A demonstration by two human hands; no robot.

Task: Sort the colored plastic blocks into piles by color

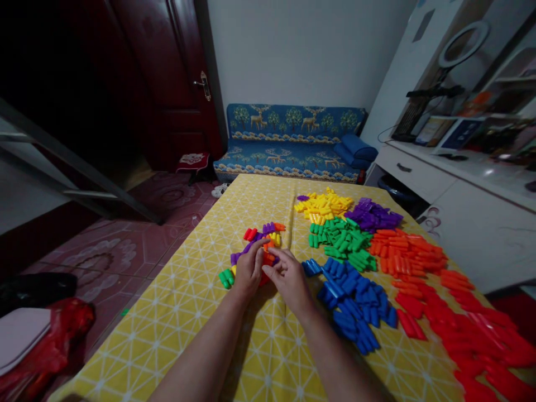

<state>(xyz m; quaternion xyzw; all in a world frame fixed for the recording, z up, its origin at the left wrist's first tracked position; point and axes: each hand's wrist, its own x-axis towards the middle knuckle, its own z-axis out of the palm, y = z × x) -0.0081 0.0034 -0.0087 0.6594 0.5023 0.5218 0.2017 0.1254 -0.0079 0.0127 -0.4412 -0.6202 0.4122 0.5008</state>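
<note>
My left hand (250,269) and my right hand (291,279) come together over a small group of colourful plastic building blocks left of the table's middle. Their fingers are closed around an orange block (268,258), partly covered by the fingertips. Around my hands lie purple blocks (268,228), a red block (250,234), a yellow block (275,239) and green blocks (226,278). Some red shows beneath my fingers, mostly hidden. Close to my right hand is the pile of blue blocks (355,301).
Sorted piles of yellow (324,205), green (343,240), purple (372,215), orange (402,254) and red blocks (473,335) spread over the right side of the yellow tablecloth (167,324). A blue sofa (288,145) stands beyond the table; a white cabinet (460,201) is at right.
</note>
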